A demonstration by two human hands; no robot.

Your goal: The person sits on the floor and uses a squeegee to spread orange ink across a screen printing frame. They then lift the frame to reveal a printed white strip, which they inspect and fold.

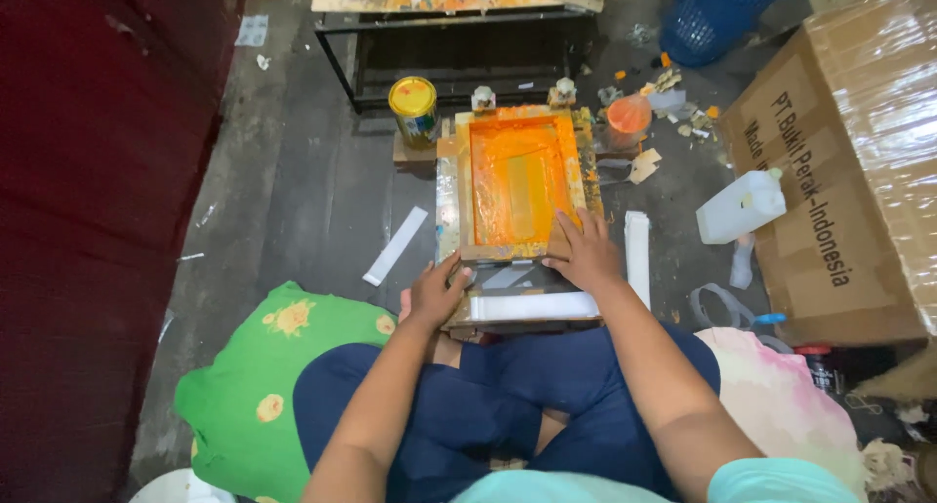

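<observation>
Rectangular wooden screen-printing frame [515, 181], mesh coated in orange ink, lies flat on floor before seated person; long white paper strip [534, 307] lies crosswise at frame's near edge.
</observation>
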